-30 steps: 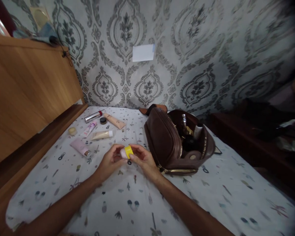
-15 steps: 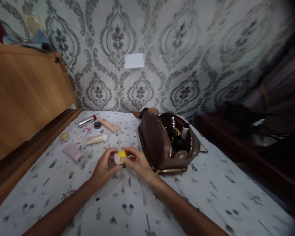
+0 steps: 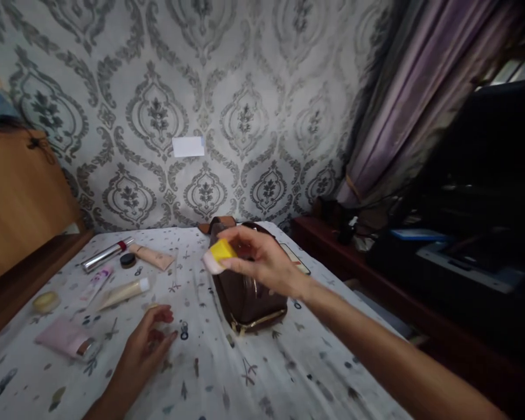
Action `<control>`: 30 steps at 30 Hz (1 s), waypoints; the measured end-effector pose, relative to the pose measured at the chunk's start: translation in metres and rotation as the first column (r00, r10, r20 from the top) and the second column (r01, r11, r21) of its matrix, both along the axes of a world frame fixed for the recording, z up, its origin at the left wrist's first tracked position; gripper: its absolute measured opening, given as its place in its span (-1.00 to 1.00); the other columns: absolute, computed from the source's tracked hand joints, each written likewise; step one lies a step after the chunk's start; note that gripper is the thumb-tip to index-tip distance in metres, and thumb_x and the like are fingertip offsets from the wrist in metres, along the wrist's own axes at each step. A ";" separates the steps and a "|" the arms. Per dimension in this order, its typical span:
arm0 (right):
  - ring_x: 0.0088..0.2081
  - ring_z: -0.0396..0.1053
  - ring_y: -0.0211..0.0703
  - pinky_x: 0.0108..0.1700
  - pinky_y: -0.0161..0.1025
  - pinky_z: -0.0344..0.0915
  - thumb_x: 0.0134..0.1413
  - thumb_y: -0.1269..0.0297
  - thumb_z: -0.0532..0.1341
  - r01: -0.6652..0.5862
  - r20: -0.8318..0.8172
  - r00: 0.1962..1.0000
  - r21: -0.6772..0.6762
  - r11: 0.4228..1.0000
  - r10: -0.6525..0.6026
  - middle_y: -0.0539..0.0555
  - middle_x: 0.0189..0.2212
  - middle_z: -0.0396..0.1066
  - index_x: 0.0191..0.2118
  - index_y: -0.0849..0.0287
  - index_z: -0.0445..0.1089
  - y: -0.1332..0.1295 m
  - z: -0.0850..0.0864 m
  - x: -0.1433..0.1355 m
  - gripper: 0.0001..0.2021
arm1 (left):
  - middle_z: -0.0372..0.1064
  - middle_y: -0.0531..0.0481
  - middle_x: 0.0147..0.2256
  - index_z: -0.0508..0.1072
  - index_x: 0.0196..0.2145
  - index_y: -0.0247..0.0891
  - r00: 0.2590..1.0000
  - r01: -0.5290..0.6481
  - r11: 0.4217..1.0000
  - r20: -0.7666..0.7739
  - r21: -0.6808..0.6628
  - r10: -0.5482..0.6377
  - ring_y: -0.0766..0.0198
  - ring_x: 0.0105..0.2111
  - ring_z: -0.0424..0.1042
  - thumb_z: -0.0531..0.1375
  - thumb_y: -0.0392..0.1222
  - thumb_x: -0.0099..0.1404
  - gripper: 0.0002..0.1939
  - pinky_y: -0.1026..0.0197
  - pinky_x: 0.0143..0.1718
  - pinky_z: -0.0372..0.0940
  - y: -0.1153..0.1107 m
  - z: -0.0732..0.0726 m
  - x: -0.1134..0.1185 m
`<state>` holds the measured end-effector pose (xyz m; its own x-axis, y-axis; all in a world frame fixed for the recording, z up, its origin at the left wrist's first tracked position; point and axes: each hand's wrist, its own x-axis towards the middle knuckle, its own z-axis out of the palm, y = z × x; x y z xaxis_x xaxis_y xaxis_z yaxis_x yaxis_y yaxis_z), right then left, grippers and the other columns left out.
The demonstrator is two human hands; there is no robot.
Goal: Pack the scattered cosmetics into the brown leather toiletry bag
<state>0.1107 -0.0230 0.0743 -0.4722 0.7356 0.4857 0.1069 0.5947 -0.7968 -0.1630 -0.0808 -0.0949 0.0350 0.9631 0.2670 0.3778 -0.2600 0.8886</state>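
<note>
My right hand [image 3: 266,259] is raised in front of a brown makeup bag [image 3: 230,291]. Thumb and fingers pinch a small yellow and pale pink container [image 3: 221,256] whose exact kind is unclear. The hand hides much of the bag and its opening. Lower on the left, my left hand [image 3: 151,338] hovers over or rests on the patterned sheet [image 3: 210,361], fingers loosely curled and apart, holding nothing. Closest to it are a cream tube with a white cap [image 3: 125,293] and a pink tube [image 3: 63,338].
Farther left lie a silver tube [image 3: 107,255], a small black-lidded jar [image 3: 128,260], a peach tube [image 3: 152,256], a pink-and-white tube [image 3: 95,286] and a round yellowish pot [image 3: 46,302]. A wooden panel [image 3: 21,186] borders the left; a dark red ledge [image 3: 332,254] runs along the right.
My left hand has let go of the yellow and pink container and is apart from it. My right hand has carried it up in front of the bag. The view has swung right.
</note>
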 end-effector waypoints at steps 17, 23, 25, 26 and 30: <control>-0.10 0.39 -0.07 -0.06 -0.29 0.23 0.10 0.35 0.28 0.091 0.720 0.570 0.425 0.901 -0.397 0.17 -0.11 0.45 0.03 0.30 0.39 0.047 0.010 0.060 -0.64 | 0.40 -0.08 -0.11 0.36 -0.04 -0.18 0.996 0.015 0.986 -0.082 -0.167 -0.029 0.23 -0.37 0.45 0.18 0.17 0.23 -0.54 0.26 -0.38 0.39 0.000 -0.004 -0.004; -0.21 0.40 -0.12 -0.21 -0.30 0.24 0.04 0.42 0.32 -0.025 0.839 0.411 0.402 0.915 -0.357 0.21 -0.11 0.37 -0.11 0.29 0.44 0.045 0.003 0.053 -0.75 | 0.46 -0.08 -0.15 0.44 -0.10 -0.19 0.994 0.005 0.990 -0.107 -0.138 -0.020 0.21 -0.36 0.49 0.21 0.18 0.19 -0.54 0.26 -0.36 0.42 0.003 -0.004 -0.005; -0.21 0.41 -0.10 -0.22 -0.29 0.25 0.04 0.42 0.32 -0.060 0.873 0.349 0.383 0.922 -0.340 0.23 -0.10 0.39 -0.10 0.31 0.43 0.047 0.001 0.051 -0.74 | 0.49 -0.07 -0.17 0.47 -0.13 -0.19 0.994 0.010 0.994 -0.108 -0.113 -0.022 0.21 -0.37 0.49 0.23 0.18 0.17 -0.55 0.27 -0.37 0.43 0.003 -0.003 -0.003; -0.21 0.42 -0.09 -0.22 -0.29 0.25 0.05 0.43 0.30 -0.083 0.891 0.312 0.373 0.924 -0.331 0.24 -0.10 0.40 -0.10 0.32 0.43 0.048 0.001 0.050 -0.74 | 0.49 -0.07 -0.19 0.48 -0.14 -0.19 0.994 0.001 0.995 -0.112 -0.095 -0.012 0.20 -0.37 0.50 0.23 0.18 0.16 -0.56 0.27 -0.37 0.43 0.003 -0.002 -0.002; -0.12 0.44 -0.01 -0.17 -0.28 0.26 0.09 0.43 0.25 -0.166 0.927 0.224 0.339 0.926 -0.299 0.27 -0.14 0.48 -0.11 0.36 0.46 0.055 -0.001 0.045 -0.77 | 0.51 -0.07 -0.19 0.49 -0.13 -0.18 0.987 -0.021 0.998 -0.163 -0.061 0.011 0.18 -0.35 0.51 0.22 0.12 0.19 -0.61 0.26 -0.36 0.43 0.002 0.001 0.000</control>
